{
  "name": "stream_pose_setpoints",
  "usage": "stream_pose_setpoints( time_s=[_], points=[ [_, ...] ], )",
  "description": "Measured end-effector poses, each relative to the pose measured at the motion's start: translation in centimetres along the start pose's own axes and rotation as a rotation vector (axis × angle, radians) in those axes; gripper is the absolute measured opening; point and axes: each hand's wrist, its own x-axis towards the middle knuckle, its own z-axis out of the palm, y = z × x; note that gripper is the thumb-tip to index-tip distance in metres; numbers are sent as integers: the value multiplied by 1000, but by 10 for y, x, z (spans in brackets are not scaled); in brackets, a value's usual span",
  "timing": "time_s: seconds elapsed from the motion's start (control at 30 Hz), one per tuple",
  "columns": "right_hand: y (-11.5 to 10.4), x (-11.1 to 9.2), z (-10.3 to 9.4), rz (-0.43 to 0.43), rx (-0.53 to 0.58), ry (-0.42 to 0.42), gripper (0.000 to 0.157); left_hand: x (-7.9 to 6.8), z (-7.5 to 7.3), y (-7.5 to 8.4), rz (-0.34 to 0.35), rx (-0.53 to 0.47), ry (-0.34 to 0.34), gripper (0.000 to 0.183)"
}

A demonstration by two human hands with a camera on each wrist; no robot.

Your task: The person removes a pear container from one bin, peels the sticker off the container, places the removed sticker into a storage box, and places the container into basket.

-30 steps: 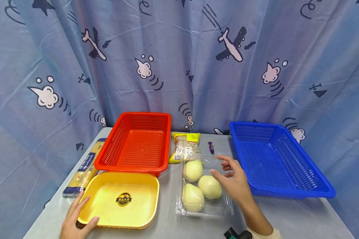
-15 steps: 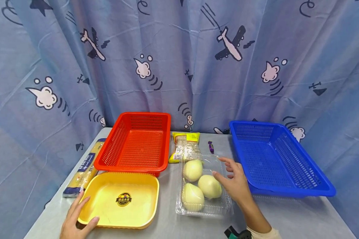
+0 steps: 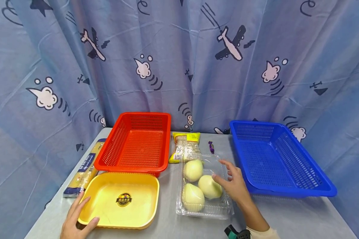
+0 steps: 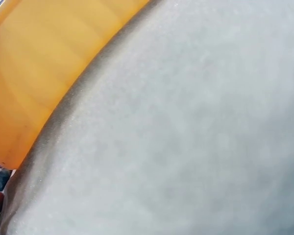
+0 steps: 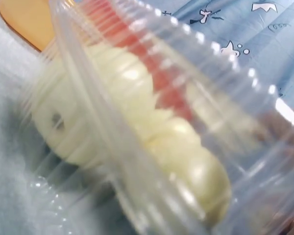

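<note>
While the left hand [image 3: 76,217] rests its spread, relaxed fingers at the near left corner of one yellow tray [image 3: 139,210], the right hand [image 3: 235,186] reaches over the right side of one clear container [image 3: 219,206], fingers loosely parted; whether they touch it I cannot tell. Three pale round fruits [image 3: 193,199] sit inside. Behind are one red basket [image 3: 143,142], one blue basket [image 3: 269,162], one yellow bag [image 3: 182,148] and one purple sweet [image 3: 211,147]; one long packet [image 3: 83,171] lies far left.

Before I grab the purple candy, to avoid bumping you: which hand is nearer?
Right. The right hand is by the clear container, on the near side of the purple candy; the left hand is far off to the candy's left, at the yellow tray.
</note>
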Motion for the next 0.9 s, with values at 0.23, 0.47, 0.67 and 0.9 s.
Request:
stream_pose_setpoints(
  time_s=[0.23, 0.47, 0.67, 0.9],
  points=[
    [10, 2, 0, 119, 50, -54, 62, 1, 0, 3, -36, -13, -34, 70],
    [20, 6, 0, 121, 87, -66, 62, 1, -1, 3, -26, -17, -30, 70],
    [32, 9, 1, 88, 158, -60, 63, 0, -1, 3, -15, -18, -23, 69],
    [39, 10, 2, 34, 221, -82, 61, 0, -1, 3, -8, -9, -19, 67]
  ],
)
